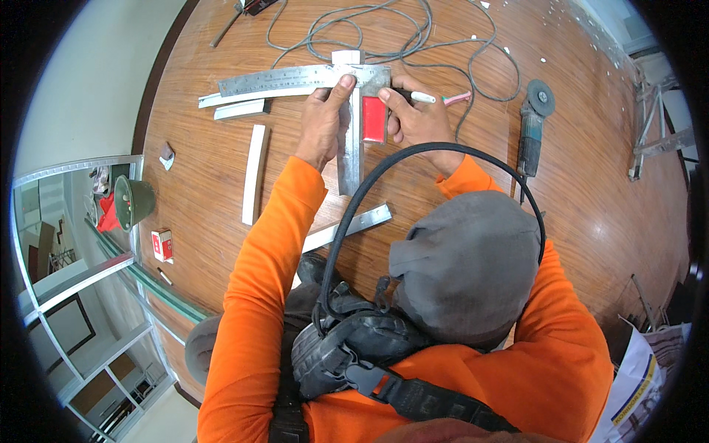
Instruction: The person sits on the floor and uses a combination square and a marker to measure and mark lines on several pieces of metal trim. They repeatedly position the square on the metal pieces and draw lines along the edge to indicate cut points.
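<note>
A try square with a steel blade (281, 78) and a red stock (374, 119) lies across an upright-held metal channel (350, 162), whose end pokes out beyond the blade. My left hand (323, 118) is closed around the channel, its thumb pressing the blade down where they cross. At the stock, my right hand (421, 122) is closed, thumb on the square's corner. A marker with a white end (423, 97) is tucked between the right fingers. What the fingers do beneath the square is hidden.
Metal channel offcuts (255, 173) lie on the wood-look floor (576, 192). An angle grinder (530, 129) rests at right, and a long cable (406, 52) loops ahead. A green bucket (134, 204) and a red-and-white box (162, 244) are at left, near a metal window frame (81, 277).
</note>
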`<state>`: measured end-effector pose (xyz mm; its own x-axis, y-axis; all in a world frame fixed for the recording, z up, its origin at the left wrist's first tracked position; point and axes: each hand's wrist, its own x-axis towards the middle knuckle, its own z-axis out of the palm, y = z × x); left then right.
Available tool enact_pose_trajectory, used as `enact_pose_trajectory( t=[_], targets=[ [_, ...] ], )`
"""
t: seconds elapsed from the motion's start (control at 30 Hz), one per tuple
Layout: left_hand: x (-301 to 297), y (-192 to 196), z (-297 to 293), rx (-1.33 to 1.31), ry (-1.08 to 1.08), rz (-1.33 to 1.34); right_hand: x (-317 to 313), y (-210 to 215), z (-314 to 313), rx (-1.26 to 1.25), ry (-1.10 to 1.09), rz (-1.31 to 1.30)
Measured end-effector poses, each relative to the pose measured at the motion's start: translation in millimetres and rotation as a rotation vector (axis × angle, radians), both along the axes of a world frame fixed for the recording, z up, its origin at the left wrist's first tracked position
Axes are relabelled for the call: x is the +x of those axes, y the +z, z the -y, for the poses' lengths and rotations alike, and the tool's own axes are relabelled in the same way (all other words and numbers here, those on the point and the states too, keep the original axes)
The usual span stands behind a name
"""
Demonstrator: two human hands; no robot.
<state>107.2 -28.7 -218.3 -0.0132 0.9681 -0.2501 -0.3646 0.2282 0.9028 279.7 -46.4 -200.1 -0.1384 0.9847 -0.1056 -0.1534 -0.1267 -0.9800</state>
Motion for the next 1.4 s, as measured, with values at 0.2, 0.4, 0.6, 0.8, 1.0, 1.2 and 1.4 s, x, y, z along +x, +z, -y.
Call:
enact_pose_trajectory(
  t=[0.2,0.4,0.6,0.8,1.0,1.2,1.4],
  targets=[
    [-1.9,-0.1,0.0,0.029,0.041,-0.102,1.2,-7.2,-4.6,-0.08,0.038,-0.02],
    [-6.5,10.3,-0.4,0.017,0.049,-0.265,6.8,-10.2,-8.9,-0.025,-0.06,-0.008],
    [-8.1,20.5,-0.2,0.027,0.012,-0.394,33.6,12.5,-26.6,0.497,-0.14,0.236],
    [-9.6,14.6,-3.3,0.084,-0.018,-0.483,17.7,30.6,-32.9,0.606,0.072,0.313],
    [-8.6,32.3,2.1,0.106,-0.059,-0.617,15.5,28.5,-39.4,0.525,0.152,0.266],
    [-14.1,18.9,-3.7,0.139,-0.023,-0.526,29.9,27.9,-36.0,0.393,0.183,0.228],
    [-13.1,34.6,-2.5,0.052,-0.008,-0.386,52.3,9.7,-38.4,0.216,0.079,0.207]
  ],
)
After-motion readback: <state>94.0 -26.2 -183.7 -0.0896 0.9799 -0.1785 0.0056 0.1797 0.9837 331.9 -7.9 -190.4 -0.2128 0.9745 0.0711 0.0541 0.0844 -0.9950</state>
